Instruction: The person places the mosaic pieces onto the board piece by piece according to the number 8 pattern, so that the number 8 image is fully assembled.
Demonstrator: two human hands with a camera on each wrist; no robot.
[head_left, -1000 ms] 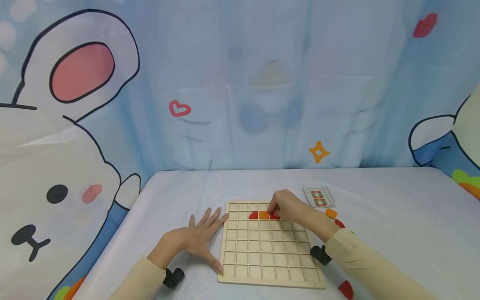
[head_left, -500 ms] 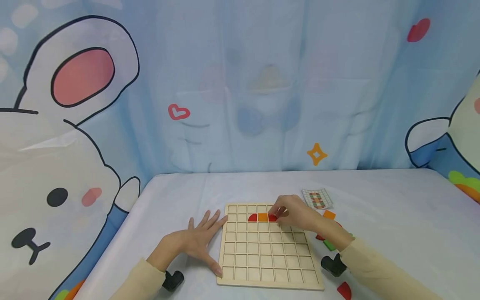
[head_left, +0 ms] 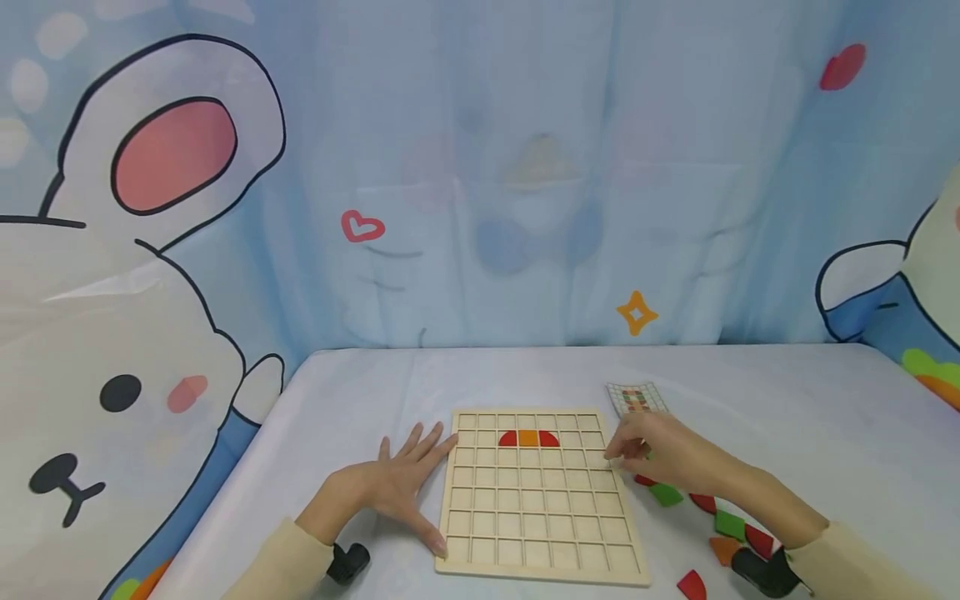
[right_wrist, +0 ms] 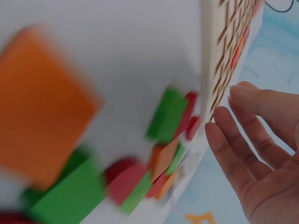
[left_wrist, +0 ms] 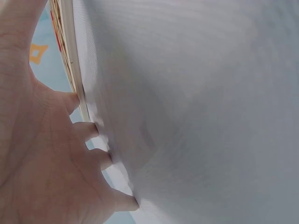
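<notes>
A square wooden grid board (head_left: pixel 540 527) lies on the table. In one of its upper rows sit a red quarter-round piece (head_left: pixel 507 438), an orange square (head_left: pixel 528 438) and a second red quarter-round piece (head_left: pixel 549 438), side by side. My left hand (head_left: pixel 397 487) has its fingers spread, with thumb and forefinger at the board's left edge; the left wrist view shows the other fingertips down on the cloth. Over the board's upper right edge is my right hand (head_left: pixel 667 450), its fingers loosely bent. No piece shows between them in the right wrist view.
Loose pieces lie right of the board, among them a green one (head_left: pixel 729 524), an orange one (head_left: pixel 724 550) and a red one (head_left: pixel 692 585) nearest me. A small pattern card (head_left: pixel 636 397) lies behind my right hand. A printed curtain (head_left: pixel 465 250) hangs behind the table.
My right hand has let go of the right-hand red piece, which stays in its cell, and has moved right, off the grid's upper rows. The left hand stays put.
</notes>
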